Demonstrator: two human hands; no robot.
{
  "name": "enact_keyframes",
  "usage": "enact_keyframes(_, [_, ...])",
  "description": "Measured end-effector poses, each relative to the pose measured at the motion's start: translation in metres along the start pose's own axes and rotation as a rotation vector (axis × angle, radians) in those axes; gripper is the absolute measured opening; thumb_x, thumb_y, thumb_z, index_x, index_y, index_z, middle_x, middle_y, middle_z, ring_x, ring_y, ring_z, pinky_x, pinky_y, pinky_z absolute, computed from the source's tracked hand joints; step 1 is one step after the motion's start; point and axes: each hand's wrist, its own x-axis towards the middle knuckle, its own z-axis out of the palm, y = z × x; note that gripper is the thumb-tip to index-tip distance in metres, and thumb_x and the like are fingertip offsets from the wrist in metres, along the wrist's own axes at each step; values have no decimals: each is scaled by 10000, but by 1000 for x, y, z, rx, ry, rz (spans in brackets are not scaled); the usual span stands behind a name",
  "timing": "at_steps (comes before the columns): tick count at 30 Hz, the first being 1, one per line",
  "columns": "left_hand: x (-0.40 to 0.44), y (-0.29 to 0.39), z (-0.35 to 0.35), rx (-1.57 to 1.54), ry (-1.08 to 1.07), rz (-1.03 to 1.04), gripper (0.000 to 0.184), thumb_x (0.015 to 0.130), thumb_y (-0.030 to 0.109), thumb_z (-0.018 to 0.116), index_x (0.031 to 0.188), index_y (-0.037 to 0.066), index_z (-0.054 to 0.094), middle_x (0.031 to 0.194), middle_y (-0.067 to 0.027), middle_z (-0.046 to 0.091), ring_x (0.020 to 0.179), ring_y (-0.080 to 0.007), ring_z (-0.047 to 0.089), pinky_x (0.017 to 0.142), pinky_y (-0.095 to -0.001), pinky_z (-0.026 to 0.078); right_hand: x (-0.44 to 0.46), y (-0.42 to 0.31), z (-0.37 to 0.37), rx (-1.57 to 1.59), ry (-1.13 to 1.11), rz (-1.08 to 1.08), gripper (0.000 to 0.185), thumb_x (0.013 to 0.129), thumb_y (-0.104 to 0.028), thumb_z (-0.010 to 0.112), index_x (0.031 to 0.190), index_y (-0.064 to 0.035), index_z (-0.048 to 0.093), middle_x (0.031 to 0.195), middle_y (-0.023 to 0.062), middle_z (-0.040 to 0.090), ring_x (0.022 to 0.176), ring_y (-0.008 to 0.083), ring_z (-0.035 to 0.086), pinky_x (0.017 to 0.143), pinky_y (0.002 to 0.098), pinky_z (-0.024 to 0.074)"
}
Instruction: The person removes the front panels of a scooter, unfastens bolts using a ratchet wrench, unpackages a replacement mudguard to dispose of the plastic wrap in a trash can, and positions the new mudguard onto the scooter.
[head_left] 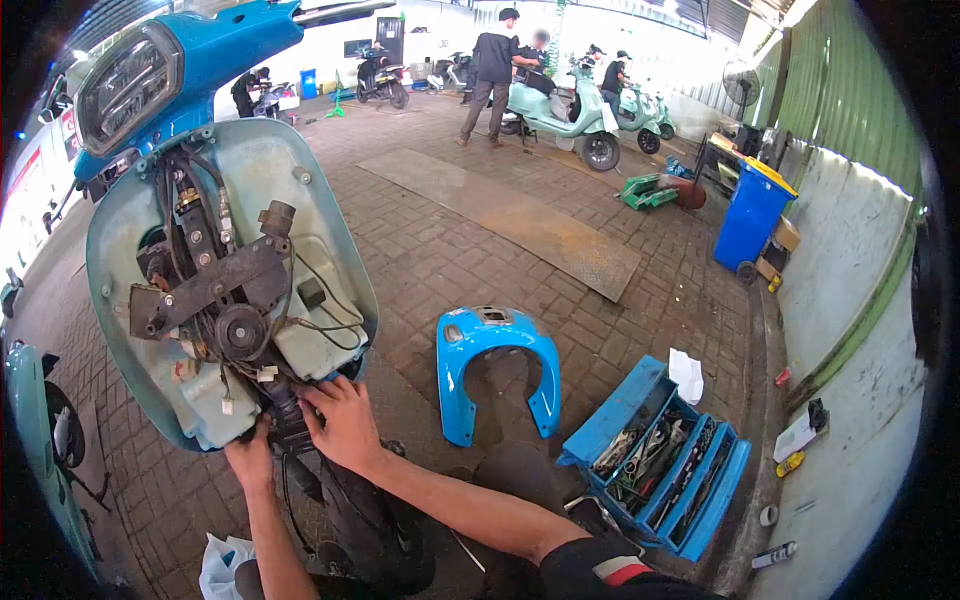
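A scooter's front end stands at the left, its pale inner panel [130, 225] exposed around a dark metal bracket [215, 290], a round horn [241, 332] and loose wiring. My left hand [250, 458] is closed at the panel's bottom edge, with most of its fingertips tucked out of sight. On the other side of the black ribbed steering-column boot [288, 415], my right hand [342, 422] has its fingers bent against the lower edge. Whatever either hand grips there is hidden. Above sits the blue headlight housing [225, 45] with its headlight [130, 90].
A blue U-shaped body panel [458, 375] lies on the brick floor, near an open blue toolbox [640, 365] full of tools. Farther off are a metal plate [500, 215], a blue wheeled bin [745, 215], a green jack [648, 192], and people beside a mint scooter [560, 112].
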Motion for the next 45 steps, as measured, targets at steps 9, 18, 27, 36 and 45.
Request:
enact_keyframes(9, [5,-10,-5,43,-32,-16,568,860,41,783,1378,-57,569,1351,-141,643,1205,-260,596,1086,-371,426,-2,-6,-2,-18,12,-15,318,937,-193,703,1248,-129,714,1007,95,649,1017,297,577,862,446,429])
enact_keyframes(18, [4,-13,-2,0,7,39,462,851,-21,760,1288,-63,617,1243,-131,674,1123,-233,617,1030,-345,462,-2,-3,1,49,50,-16,301,918,-206,722,1204,-113,717,1024,103,627,1007,310,575,858,462,423])
enact_keyframes(27, [6,-15,-5,24,-8,44,490,871,46,774,1316,-63,601,1254,-107,666,1097,-215,626,984,-339,489,-3,-9,-3,55,-72,87,326,943,-177,674,1251,-69,667,1107,139,618,1100,339,565,967,522,413])
enact_keyframes(36, [9,-26,-5,-48,-12,67,494,843,37,800,1295,-40,616,1246,-110,663,1120,-223,611,1028,-346,461,-4,-5,0,43,-56,61,297,940,-176,670,1210,-51,664,1081,151,622,1083,353,592,990,573,404])
enact_keyframes(45, [1,-5,-2,64,26,1,546,851,6,798,1345,-70,578,1341,-151,634,1202,-252,598,1084,-367,437,-2,-3,2,108,-64,71,299,954,-149,657,1234,-45,662,1083,167,647,1111,350,609,1029,579,391])
